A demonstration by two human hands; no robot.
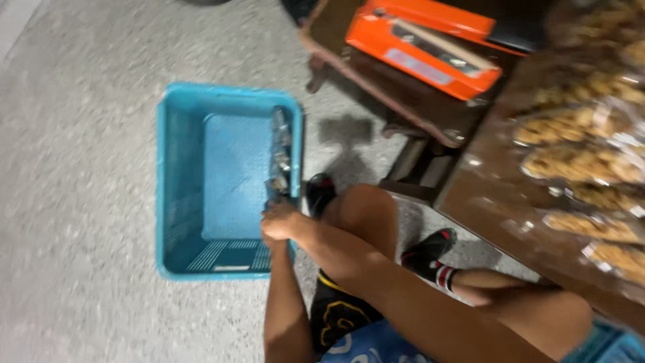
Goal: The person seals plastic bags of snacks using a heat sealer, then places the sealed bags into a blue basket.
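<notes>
Floor: grey speckled concrete (80, 168) fills the left half and middle of the frame; the view is blurred.
Person: seated at the bottom, bare knees bent, dark shorts, two black slippers with striped socks at lower centre and lower right.
Hands: only one hand shows clearly, at frame centre; which forearm it belongs to I cannot tell for sure.
Left hand (279, 222): reached forward from the bottom edge, forearm rising straight up the frame, knuckles at the crate's right wall; fingers curled around the nearest packet, though blur hides how firmly.
Right hand: its forearm crosses from the lower right toward the same spot; the hand itself is hidden behind the other, so its state cannot be told.
Crate (181, 175): one, blue plastic, rectangular, slatted bottom, left of centre on the floor, just beside the person's knee.
Packets (280, 151): about three shiny clear ones in a row along the crate's inner right wall, the lowest at the fingers; exact count unclear.
Table (497, 195): one, brown, along the right edge, bearing roughly six clear bags of tan snacks (578, 161).
Bench (376, 81): one low dark wooden piece, top centre.
Sealer (430, 47): one orange box-shaped machine on the bench, upper right.
</notes>
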